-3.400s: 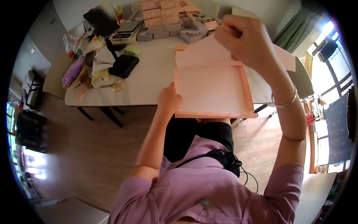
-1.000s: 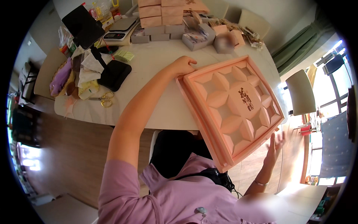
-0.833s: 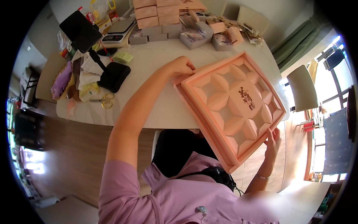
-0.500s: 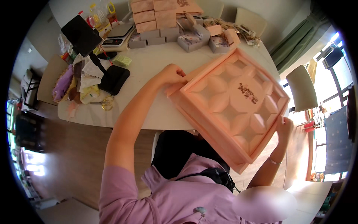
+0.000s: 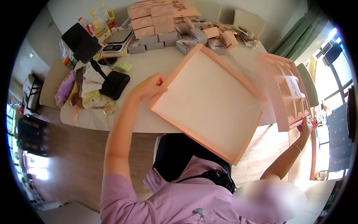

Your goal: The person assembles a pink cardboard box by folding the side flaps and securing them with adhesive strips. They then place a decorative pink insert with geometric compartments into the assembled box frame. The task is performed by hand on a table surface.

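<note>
The left hand grips the left rim of a shallow box, its fingers curled tight over the wall. The box is square, its smooth off-white floor framed by low, straight walls of salmon-pink card, and it is held at an angle like a diamond, overlapping the near edge of the surface and the person's lap.

Off to the right, the right hand holds a divided insert by its lower end, fingers closed on the edge, though blur makes their exact placement hard to make out. The insert is the same pink, with faceted, sloping partitions around hollow cells and a flat panel at the middle; it stands steeply tilted, well apart from the box.

The surface is pale, with faint marble-like veining. At its left lie gold-handled scissors, near the flat black base of a stand. Further left, a soft purple bundle sits in a basket. Toward the back, a scale with a flat top is just beside oblong pink cartons, stacked in neat blocks above smaller grey boxes.
</note>
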Tool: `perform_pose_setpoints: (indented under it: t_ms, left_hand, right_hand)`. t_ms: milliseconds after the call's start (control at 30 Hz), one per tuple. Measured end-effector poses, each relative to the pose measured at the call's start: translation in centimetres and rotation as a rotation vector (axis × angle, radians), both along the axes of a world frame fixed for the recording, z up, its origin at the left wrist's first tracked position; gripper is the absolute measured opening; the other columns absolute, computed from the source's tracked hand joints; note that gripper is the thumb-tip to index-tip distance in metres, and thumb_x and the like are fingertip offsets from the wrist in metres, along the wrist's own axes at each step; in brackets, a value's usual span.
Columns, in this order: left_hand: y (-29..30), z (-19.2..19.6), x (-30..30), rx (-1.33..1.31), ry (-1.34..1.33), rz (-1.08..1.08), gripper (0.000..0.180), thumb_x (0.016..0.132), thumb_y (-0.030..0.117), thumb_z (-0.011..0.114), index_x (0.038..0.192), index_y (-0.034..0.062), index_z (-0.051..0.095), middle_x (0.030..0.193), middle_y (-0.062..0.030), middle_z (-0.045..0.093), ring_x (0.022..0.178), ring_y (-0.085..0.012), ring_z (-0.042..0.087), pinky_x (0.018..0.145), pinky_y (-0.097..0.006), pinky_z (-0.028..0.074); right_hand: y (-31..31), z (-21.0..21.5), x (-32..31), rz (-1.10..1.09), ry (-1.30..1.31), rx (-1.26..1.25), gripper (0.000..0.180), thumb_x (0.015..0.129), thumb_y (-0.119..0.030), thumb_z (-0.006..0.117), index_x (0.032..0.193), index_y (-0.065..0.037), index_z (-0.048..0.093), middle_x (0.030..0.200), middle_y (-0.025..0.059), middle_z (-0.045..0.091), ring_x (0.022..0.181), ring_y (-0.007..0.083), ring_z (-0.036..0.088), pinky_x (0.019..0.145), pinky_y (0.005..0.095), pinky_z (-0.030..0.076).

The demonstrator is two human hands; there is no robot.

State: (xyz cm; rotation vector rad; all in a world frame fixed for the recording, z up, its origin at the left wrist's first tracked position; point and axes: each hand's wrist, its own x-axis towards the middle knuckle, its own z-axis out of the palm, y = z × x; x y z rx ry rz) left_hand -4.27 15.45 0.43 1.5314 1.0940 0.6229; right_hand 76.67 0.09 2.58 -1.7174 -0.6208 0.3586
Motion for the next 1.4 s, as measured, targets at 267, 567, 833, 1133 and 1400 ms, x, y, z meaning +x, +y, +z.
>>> perform_pose_setpoints:
  t_ms: [267,567,833,1133,1400]
  left_hand:
    - [-3.8,1.0,-1.0,-0.226,-0.233,0.072,0.067,0.089,0.007,0.070,0.149,0.0012,0.040,0.122,-0.0137,0.064,0.110,-0.0192,0.063,0.094,-0.031,0.053]
    - [-6.0,0.7,-1.7,-0.333,-0.367,0.011,0.072,0.093,0.005,0.061,0.158,0.0027,0.031,0.140,-0.0117,0.056,0.122,-0.0165,0.058,0.102,-0.031,0.049]
    - [-8.9,-0.2,0.1,-0.259,-0.382,0.112,0.070,0.092,0.003,0.060,0.157,0.0033,0.035,0.142,-0.0106,0.054,0.125,-0.0163,0.056,0.105,-0.031,0.046]
    - [-11.1,-0.4,1.8,-0.241,-0.432,0.185,0.067,0.093,0.004,0.062,0.155,0.0022,0.037,0.130,-0.0109,0.062,0.111,-0.0157,0.063,0.095,-0.029,0.053]
    - [-11.8,-0.3,2.9,-0.192,-0.321,0.286,0.054,0.099,0.024,0.065,0.143,-0.0042,0.050,0.124,-0.0111,0.065,0.104,-0.0139,0.064,0.088,-0.028,0.053]
  right_hand:
    - [3.1,-3.8,-2.0,0.095,0.046,-0.119,0.048,0.091,-0.046,0.073,0.090,0.000,0.059,0.076,0.0095,0.062,0.059,0.0260,0.071,0.047,0.0317,0.060]
    - [5.7,-1.9,-7.3,-0.366,-1.214,-0.510,0.044,0.090,-0.045,0.069,0.090,-0.002,0.067,0.076,0.0127,0.069,0.069,0.0244,0.073,0.065,0.0403,0.059]
    - [9.8,4.8,-45.2,1.345,0.228,-0.226,0.034,0.101,-0.031,0.060,0.112,0.001,0.065,0.099,0.0139,0.069,0.080,0.0206,0.072,0.064,0.0324,0.058]
    - [14.2,-3.0,-59.1,1.264,0.603,-0.255,0.035,0.094,-0.027,0.072,0.106,0.005,0.063,0.091,0.0156,0.069,0.076,0.0248,0.071,0.065,0.0384,0.063]
    - [13.7,-3.8,-58.8,1.300,0.839,-0.250,0.013,0.094,-0.012,0.067,0.096,0.000,0.061,0.071,0.0060,0.058,0.060,0.0181,0.059,0.075,0.0416,0.064]
